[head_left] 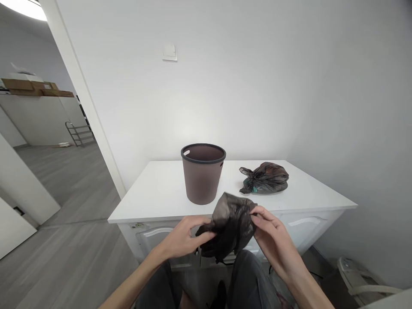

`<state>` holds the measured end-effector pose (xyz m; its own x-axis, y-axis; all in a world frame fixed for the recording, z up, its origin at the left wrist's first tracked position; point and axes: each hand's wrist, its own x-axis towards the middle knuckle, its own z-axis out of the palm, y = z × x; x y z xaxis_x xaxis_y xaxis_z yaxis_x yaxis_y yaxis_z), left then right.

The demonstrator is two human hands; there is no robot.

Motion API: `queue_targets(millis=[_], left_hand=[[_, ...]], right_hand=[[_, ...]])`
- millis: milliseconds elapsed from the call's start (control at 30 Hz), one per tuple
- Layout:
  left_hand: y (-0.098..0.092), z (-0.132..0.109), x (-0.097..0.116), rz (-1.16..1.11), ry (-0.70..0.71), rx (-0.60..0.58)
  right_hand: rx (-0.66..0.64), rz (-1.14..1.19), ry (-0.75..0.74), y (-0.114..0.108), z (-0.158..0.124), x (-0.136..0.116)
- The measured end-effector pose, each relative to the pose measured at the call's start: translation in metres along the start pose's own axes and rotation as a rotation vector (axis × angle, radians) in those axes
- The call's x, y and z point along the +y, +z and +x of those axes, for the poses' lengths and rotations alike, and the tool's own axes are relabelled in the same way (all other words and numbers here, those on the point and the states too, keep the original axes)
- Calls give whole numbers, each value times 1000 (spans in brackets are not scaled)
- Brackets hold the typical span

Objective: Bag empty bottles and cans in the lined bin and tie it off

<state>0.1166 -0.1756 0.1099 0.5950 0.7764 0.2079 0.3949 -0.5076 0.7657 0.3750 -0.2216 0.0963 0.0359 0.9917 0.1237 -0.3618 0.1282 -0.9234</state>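
Between my hands, in front of the cabinet's edge, hangs a crumpled black plastic bag (233,227), thin and partly see-through at its top. My left hand (186,236) grips its left side between thumb and fingers. On the other side, my right hand (270,223) pinches the bag near its upper right edge. Behind it a brown trash bin (202,182) with a dark rim and handle holes stands upright on the white cabinet. To the right lies a filled, knotted black garbage bag (268,179); its contents are mostly hidden.
The white cabinet top (154,189) backs onto a wall with a light switch (169,52). My knees are below its front edge. At left a doorway shows cardboard boxes (22,86) and a metal rack (80,134). A pale chair-like object (363,277) stands at lower right.
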Motion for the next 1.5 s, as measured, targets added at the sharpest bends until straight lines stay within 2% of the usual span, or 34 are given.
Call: queue_targets(millis=[67,167,233,333,433,600,667,767,833,1000,1167,1300,1400,1500], left_hand=[[2,5,6,-37,-25,4],[3,7,6,-55,-60,138],[2,6,6,-58,-76,238],[3,0,7,-94,-95,279],[3,-7,10,-211,-108,247],[0,-20,4,-317,-172,204],[-2,-24,-3,-316,-187,184],[-7,-30,-17,-313,-219,141],[-10,-32,-25,-299,-254,122],[-13,-36,-47,-241,-332,52],[-16,-42,-55,-290,-485,162],[-18,-47,-51,-463,-519,-20],[-20,-50,-49,-483,-416,-122],[-25,-48,-43,-456,-328,-196]], right_hand=[[46,31,11,2,5,0],[146,0,-5,5,6,7],[188,-19,-14,6,1,18],[185,-53,56,9,-9,41],[191,-13,140,20,-14,59],[154,134,176,40,-19,70],[209,182,198,40,-23,78],[382,234,237,32,-29,96],[435,252,241,27,-32,108],[377,250,191,28,-30,113],[354,219,199,33,-26,113],[357,240,276,36,-26,115],[369,259,333,35,-27,115],[408,261,318,30,-28,118]])
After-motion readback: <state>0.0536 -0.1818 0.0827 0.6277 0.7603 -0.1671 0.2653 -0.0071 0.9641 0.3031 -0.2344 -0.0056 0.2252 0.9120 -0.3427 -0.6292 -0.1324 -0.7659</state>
